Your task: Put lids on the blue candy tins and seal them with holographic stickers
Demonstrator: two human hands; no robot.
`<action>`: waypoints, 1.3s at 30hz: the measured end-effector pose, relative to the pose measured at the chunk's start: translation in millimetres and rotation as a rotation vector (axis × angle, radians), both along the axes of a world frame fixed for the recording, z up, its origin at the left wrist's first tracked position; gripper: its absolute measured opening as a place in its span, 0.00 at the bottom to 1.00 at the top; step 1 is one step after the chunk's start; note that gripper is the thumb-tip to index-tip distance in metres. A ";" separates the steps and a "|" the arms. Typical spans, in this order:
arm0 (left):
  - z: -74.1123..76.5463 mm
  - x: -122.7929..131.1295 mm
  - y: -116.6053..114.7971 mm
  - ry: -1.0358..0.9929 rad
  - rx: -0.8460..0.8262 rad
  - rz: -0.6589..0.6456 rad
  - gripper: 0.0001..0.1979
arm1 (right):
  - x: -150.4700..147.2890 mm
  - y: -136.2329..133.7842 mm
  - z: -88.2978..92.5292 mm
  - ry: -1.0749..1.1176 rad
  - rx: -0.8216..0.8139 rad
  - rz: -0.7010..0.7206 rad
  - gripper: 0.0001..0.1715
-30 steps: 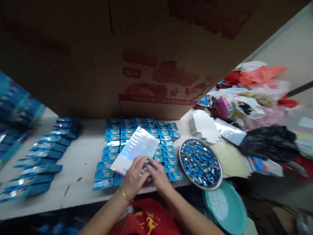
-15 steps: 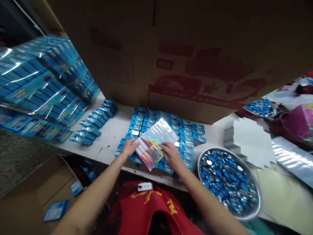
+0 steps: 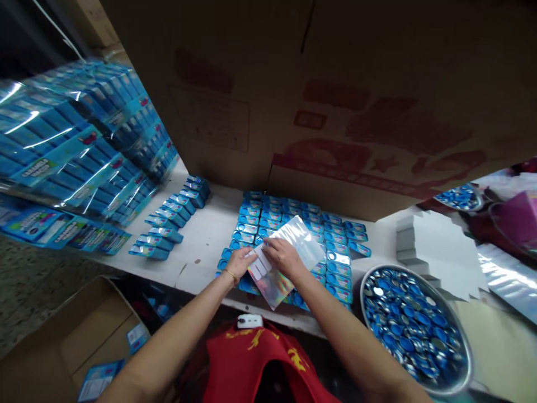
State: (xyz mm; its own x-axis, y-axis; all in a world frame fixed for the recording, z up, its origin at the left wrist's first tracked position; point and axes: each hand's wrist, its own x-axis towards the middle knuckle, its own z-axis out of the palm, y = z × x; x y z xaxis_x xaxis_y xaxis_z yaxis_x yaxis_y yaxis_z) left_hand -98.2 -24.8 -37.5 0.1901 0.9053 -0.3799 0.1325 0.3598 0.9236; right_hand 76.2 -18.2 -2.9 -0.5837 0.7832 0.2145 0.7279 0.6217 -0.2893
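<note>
Iridescent sheet [image 3: 274,284]: located beneath the right hand [image 3: 283,257], askew over rows of glossy blue packs [image 3: 338,270]. Left hand [image 3: 240,262] clamps the sheet's left corner; right-hand fingers rest on its surface, bunched, grip indeterminate. White tabletop [image 3: 200,242] extends leftward from the left hand. Beyond both hands: flat cardboard wall [image 3: 312,145]. Right of the right hand: round metal basin [image 3: 469,364], smooth-rimmed, containing blue-and-silver discs [image 3: 406,322].

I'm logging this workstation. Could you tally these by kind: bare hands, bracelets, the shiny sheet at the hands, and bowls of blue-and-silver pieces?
Hands: 2 (left hand, right hand)
Bracelet: 1
Shiny sheet at the hands: 1
Bowls: 2 (near bowl, far bowl)
Total: 6
</note>
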 end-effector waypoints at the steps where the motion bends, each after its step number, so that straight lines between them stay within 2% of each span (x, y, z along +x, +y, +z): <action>1: -3.2 -3.4 4.2 0.084 0.044 -0.025 0.13 | -1.8 -3.9 10.3 0.026 -0.030 -0.043 0.11; 3: -8.5 -11.2 13.7 0.216 0.116 -0.059 0.11 | -6.4 -12.5 38.2 0.124 -0.123 -0.138 0.11; 6: -9.2 -24.4 25.2 0.248 0.142 -0.066 0.12 | -20.9 -21.6 79.0 0.407 -0.329 -0.269 0.10; 8: -2.2 -35.9 27.1 0.197 0.160 0.024 0.18 | -37.9 -23.9 89.3 0.631 -0.500 -0.393 0.08; 9: 3.4 -43.0 25.6 0.134 0.153 0.083 0.20 | -48.3 -24.9 87.4 0.751 -0.610 -0.470 0.08; 11: 16.7 -60.0 17.5 -0.060 0.061 0.168 0.24 | -70.6 -28.7 71.5 1.003 -0.848 -0.634 0.10; 13: 28.2 -78.1 4.3 -0.258 -0.107 0.157 0.27 | -92.3 -36.5 46.9 1.224 -1.031 -0.783 0.13; 15: 33.2 -93.8 -10.9 -0.327 -0.227 0.147 0.26 | -110.5 -47.2 22.8 1.350 -1.124 -0.889 0.15; 17: 29.7 -104.8 -24.2 -0.273 -0.275 0.181 0.24 | -124.3 -57.4 4.2 1.381 -1.166 -0.964 0.16; 21: 5.5 -114.3 -35.9 -0.131 -0.264 0.279 0.24 | -142.1 -65.3 -16.0 1.253 -1.123 -1.067 0.16; 26: -22.8 -116.8 -24.4 -0.047 -0.108 0.297 0.23 | -154.4 -58.2 -30.7 1.096 -0.931 -1.114 0.15; 33: -39.8 -117.8 -8.6 0.010 -0.047 0.262 0.20 | -156.2 -51.8 -54.9 0.868 -0.738 -1.101 0.14; 39: -54.2 -117.5 -6.2 0.051 -0.033 0.212 0.20 | -157.9 -47.9 -58.8 0.586 -0.676 -1.122 0.13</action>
